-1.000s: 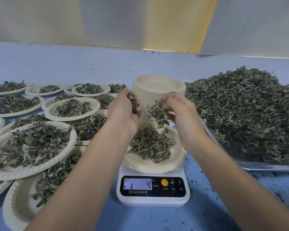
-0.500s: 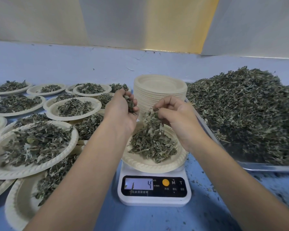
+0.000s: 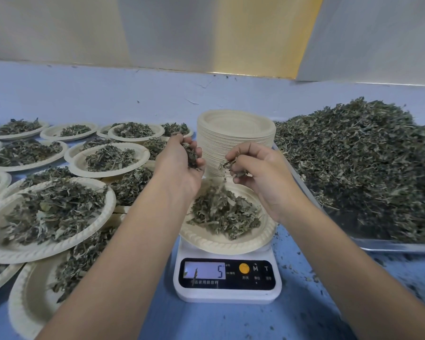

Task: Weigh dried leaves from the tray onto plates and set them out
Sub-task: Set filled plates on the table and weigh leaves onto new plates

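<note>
Dried leaves [image 3: 225,212] lie in a small loose heap on the plate [image 3: 221,245]. The plate stands on the scale [image 3: 227,294] at about six o'clock in the head view, and the display [image 3: 204,271] shows 5. The main supply is the big heap [image 3: 366,163] in the tray [image 3: 390,247], at three o'clock from the scale. Just behind the scale, at twelve o'clock, stands a stack of empty plates [image 3: 236,133]. From nine to eleven o'clock many filled plates [image 3: 10,253] are set out on the blue table [image 3: 231,320], and some overlap each other.

The left hand [image 3: 182,165] hovers above the ten o'clock edge of the plate with its fingers curled round a bunch of leaves. The right hand [image 3: 263,175] is above the one o'clock edge and pinches a few leaves between thumb and fingertips. Some bits below it look blurred, probably falling to the plate.

I judge these leaves to be very light, dry and brittle, and they cling together in tangles. A hard squeeze would crush them, so a loose pinch that lets go a few at a time gives the finest control of the weight. The crumbs [image 3: 312,276] on the table suggest that they scatter easily. The plate looks like thin moulded paper. I would take it by two opposite rims and carry it level, because nothing holds the heap in place.
</note>
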Demonstrator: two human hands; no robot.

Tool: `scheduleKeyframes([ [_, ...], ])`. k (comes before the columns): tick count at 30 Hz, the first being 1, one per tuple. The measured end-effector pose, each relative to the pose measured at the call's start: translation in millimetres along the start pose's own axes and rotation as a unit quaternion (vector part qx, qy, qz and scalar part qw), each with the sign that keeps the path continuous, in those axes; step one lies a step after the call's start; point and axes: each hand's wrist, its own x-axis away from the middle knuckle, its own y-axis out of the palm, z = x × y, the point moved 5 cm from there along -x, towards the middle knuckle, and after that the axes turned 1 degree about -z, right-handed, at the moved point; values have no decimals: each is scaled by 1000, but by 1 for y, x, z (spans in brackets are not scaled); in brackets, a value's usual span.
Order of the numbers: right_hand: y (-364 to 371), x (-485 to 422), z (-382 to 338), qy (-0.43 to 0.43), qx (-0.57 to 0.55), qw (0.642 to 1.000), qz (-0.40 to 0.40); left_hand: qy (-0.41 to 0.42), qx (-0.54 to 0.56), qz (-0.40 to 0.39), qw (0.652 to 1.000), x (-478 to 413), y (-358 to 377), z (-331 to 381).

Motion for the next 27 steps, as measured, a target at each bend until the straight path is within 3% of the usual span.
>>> scheduleKeyframes([
  [27,-5,3,-7,-24,-27,998,51,-12,-2,-6,1000,-1,0,-3],
])
